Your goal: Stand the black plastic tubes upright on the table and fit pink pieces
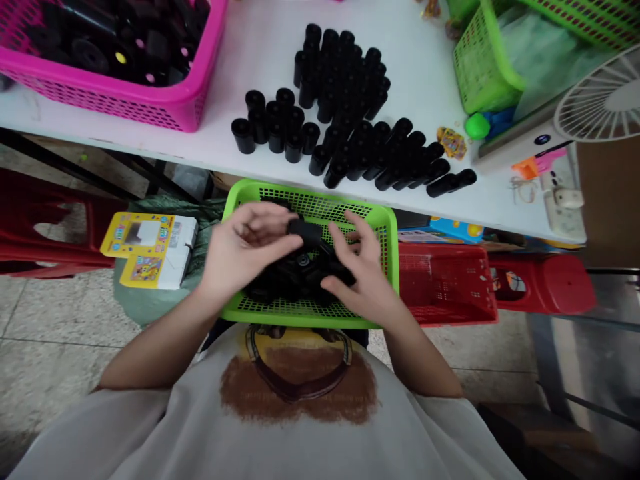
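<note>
At ten o'clock I see a pink basket of dark parts on the counter, and below it, at nine o'clock, a yellow-and-white carton. The left hand has its fingers clamped on a black part, held over the green basket at centre. The right hand, fingers apart, rests on the heap of black parts inside. Black tubes crowd the counter at twelve o'clock. A red basket sits at three, just beside the green one.
</note>
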A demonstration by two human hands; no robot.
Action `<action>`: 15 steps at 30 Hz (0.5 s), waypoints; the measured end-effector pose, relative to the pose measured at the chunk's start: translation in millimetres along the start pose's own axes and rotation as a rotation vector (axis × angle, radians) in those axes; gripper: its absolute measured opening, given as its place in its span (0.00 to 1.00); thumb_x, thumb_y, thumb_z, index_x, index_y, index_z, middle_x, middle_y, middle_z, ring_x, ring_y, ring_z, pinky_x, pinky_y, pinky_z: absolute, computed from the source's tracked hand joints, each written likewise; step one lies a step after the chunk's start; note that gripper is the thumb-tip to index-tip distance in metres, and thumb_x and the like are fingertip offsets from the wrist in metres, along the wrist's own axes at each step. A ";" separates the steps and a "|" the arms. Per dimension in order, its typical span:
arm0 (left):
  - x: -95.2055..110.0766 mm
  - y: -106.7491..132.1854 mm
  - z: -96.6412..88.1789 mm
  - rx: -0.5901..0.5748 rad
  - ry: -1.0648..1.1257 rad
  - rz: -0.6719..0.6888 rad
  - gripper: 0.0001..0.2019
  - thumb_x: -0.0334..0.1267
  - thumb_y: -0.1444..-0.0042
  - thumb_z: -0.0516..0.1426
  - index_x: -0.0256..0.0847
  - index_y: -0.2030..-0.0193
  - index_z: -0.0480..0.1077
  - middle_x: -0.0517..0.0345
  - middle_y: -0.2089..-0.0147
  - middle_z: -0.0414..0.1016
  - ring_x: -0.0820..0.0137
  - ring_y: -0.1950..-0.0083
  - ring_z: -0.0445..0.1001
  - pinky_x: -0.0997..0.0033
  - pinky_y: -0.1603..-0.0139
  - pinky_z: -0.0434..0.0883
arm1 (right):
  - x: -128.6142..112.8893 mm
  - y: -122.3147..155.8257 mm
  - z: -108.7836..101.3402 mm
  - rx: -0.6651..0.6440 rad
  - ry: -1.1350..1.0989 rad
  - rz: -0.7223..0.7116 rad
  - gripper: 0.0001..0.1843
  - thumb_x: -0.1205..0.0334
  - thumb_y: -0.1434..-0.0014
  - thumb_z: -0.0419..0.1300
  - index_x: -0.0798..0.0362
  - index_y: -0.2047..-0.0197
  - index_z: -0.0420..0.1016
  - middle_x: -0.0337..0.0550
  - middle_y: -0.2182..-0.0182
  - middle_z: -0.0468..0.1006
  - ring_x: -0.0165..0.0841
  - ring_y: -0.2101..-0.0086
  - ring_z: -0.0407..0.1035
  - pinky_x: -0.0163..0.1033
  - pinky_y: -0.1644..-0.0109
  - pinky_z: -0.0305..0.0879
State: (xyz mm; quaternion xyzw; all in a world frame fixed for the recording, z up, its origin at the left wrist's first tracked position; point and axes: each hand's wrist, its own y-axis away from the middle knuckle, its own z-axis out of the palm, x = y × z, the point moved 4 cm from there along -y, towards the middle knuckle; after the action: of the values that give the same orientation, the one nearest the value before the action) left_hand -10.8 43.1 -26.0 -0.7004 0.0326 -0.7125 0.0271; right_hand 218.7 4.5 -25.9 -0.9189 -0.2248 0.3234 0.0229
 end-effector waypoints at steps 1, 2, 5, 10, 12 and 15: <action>6.3 -10.9 -9.6 0.068 -0.103 0.081 0.16 0.40 0.47 0.74 0.43 0.53 0.82 0.56 0.52 0.87 0.67 0.55 0.86 0.63 0.48 0.85 | 13.5 -2.6 -11.5 0.085 0.052 0.038 0.39 0.34 0.29 0.54 0.32 0.20 0.54 0.47 0.23 0.47 0.59 0.28 0.54 0.71 0.30 0.62; 11.7 -23.0 -19.3 0.126 -0.221 0.170 0.13 0.38 0.45 0.72 0.44 0.53 0.82 0.56 0.49 0.87 0.67 0.53 0.86 0.62 0.46 0.85 | 31.2 -5.4 -26.5 0.205 0.104 0.089 0.37 0.35 0.30 0.56 0.32 0.22 0.60 0.46 0.24 0.48 0.60 0.28 0.53 0.72 0.30 0.62; 16.0 -61.3 -44.3 0.227 -0.544 0.402 0.07 0.37 0.42 0.70 0.43 0.57 0.83 0.57 0.45 0.84 0.62 0.46 0.84 0.59 0.43 0.83 | 102.8 -10.8 -80.6 0.611 0.204 0.292 0.33 0.35 0.30 0.56 0.40 0.29 0.67 0.53 0.27 0.53 0.61 0.29 0.54 0.71 0.35 0.67; -16.1 -108.8 -69.5 0.235 -0.707 0.333 0.22 0.34 0.45 0.71 0.45 0.44 0.75 0.54 0.51 0.81 0.62 0.57 0.83 0.55 0.51 0.84 | 206.1 -39.0 -120.4 0.483 0.182 0.260 0.71 0.19 0.56 0.68 0.51 0.23 0.47 0.66 0.28 0.54 0.66 0.29 0.52 0.76 0.28 0.56; -28.9 -120.4 -73.5 0.222 -0.747 0.324 0.32 0.41 0.47 0.74 0.44 0.37 0.69 0.45 0.42 0.76 0.55 0.49 0.82 0.48 0.45 0.83 | 217.6 -53.4 -114.8 0.400 0.173 0.161 0.79 0.13 0.63 0.66 0.53 0.22 0.43 0.66 0.28 0.53 0.67 0.27 0.48 0.77 0.24 0.47; -41.6 -139.0 -72.9 0.161 -0.799 0.368 0.56 0.59 0.62 0.79 0.40 0.31 0.60 0.33 0.31 0.65 0.36 0.29 0.68 0.31 0.29 0.69 | 209.5 -72.9 -93.5 0.343 0.156 0.121 0.84 0.10 0.66 0.64 0.51 0.21 0.39 0.66 0.24 0.46 0.68 0.24 0.40 0.77 0.23 0.41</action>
State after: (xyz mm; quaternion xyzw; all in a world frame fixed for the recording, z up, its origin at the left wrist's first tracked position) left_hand -82.0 185.8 -57.0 -0.8988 0.0883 -0.3697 0.2183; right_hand 390.7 169.2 -60.8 -0.9355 -0.1081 0.2858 0.1771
